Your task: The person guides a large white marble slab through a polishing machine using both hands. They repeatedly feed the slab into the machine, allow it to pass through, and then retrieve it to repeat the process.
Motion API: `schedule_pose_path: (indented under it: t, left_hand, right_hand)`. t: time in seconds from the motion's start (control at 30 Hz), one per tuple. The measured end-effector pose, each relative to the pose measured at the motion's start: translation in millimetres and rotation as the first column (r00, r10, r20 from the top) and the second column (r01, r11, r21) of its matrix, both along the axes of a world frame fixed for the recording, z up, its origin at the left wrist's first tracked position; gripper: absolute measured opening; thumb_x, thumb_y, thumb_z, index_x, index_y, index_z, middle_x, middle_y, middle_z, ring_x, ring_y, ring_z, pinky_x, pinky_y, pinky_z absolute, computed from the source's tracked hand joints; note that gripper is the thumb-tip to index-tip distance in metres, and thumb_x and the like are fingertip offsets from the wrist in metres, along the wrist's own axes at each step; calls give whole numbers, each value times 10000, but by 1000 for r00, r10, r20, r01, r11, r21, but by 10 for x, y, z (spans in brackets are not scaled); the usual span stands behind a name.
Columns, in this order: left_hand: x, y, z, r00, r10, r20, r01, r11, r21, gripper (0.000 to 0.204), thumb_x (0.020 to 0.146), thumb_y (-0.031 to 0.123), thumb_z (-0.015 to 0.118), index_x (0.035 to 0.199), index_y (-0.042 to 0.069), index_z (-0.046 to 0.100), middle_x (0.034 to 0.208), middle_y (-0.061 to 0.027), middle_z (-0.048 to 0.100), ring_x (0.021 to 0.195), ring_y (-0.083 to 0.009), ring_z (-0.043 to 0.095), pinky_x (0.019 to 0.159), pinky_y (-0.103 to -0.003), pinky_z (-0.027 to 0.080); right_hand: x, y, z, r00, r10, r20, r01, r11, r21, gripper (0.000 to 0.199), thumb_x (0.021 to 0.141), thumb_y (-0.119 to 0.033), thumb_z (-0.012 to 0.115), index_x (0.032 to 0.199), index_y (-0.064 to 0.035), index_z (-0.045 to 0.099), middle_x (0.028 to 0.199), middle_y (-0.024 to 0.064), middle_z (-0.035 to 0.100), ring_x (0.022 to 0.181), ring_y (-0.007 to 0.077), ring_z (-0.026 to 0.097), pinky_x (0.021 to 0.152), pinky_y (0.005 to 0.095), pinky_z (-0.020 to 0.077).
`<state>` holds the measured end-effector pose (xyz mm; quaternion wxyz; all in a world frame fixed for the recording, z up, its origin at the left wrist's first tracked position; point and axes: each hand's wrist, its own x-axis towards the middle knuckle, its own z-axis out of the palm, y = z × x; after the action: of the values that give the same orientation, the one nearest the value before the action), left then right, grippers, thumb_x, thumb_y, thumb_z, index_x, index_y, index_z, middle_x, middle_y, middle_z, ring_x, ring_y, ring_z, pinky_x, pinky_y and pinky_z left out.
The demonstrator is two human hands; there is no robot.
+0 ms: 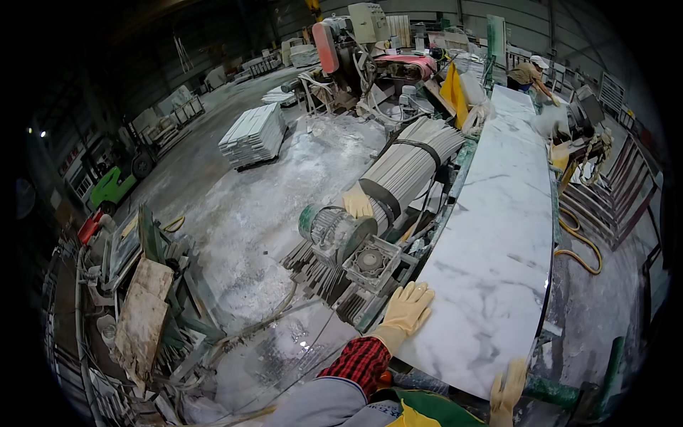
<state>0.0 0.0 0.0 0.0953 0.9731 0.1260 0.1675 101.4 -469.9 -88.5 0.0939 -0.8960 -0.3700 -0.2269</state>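
A long white marble slab (491, 235) with grey veins runs away from me on a green-framed conveyor. My left hand (408, 310), in a cream rubber glove, lies flat on the slab's left edge near its close end, fingers stretched forward. Also gloved, my right hand (506, 391) is at the slab's near end, its fingers extended and slightly apart. Neither hand has anything in its grip. The right forearm is out of the picture. A dusty motor with a gearbox (371, 262) sits just left of the slab.
A spare glove (357, 202) lies on the motor beside a strapped bundle of strips (413, 158). At the slab's far right, a co-worker (527, 74) bends near a machine. Stacked slabs (254, 134) and a green forklift (112, 188) stand left. A yellow hose (580, 242) and metal rack (615, 188) are right.
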Motion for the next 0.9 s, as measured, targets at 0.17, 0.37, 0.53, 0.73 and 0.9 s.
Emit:
schedule_pose_path:
  t: [0.17, 0.37, 0.53, 0.73, 0.9]
  left_hand:
    - [-44, -19, -33, 999, -8, 42, 7, 1000, 9, 490, 1085, 353, 648, 1540, 178, 602, 1649, -142, 567, 1501, -431, 522, 1221, -561, 400]
    - [-48, -39, 26, 998, -28, 58, 28, 1000, 9, 486, 1082, 349, 653, 1531, 168, 608, 1624, -164, 582, 1484, -440, 536, 1202, -569, 415]
    - [-88, -44, 51, 999, -37, 31, 36, 999, 15, 488, 1082, 348, 653, 1532, 166, 607, 1630, -169, 577, 1483, -445, 538, 1198, -573, 420]
    - [-98, -74, 1, 1000, -24, 8, 23, 999, 35, 499, 1087, 349, 647, 1550, 171, 592, 1640, -164, 571, 1503, -448, 525, 1206, -571, 419]
    - [-117, -103, 41, 1000, -13, -19, 14, 999, 50, 502, 1090, 348, 639, 1557, 173, 581, 1646, -169, 566, 1508, -441, 523, 1219, -569, 411]
  right_hand:
    - [-264, -184, -35, 917, -129, -378, 83, 987, -137, 566, 1111, -335, 613, 1552, 19, 591, 1657, 348, 500, 1571, 559, 403, 1351, 611, 276]
    - [-640, -402, 53, 947, -16, -322, 18, 1000, 3, 490, 1094, -268, 632, 1431, 87, 656, 1570, 381, 563, 1534, 559, 454, 1322, 584, 354]
    - [-979, -691, 88, 839, 75, -538, 116, 942, 313, 425, 1136, -186, 657, 1479, 65, 649, 1585, 293, 603, 1432, 415, 606, 1195, 504, 507]
    - [-962, -1241, -375, -11, 440, -898, 828, 508, 239, 487, 1107, -267, 767, 1489, 21, 680, 1239, 159, 815, 1078, 273, 761, 922, 383, 620]
    - [-980, -469, -71, -332, 597, -730, 851, 524, 41, 488, 1121, -311, 735, 1484, 10, 680, 1229, 162, 822, 1026, 273, 769, 903, 406, 624]
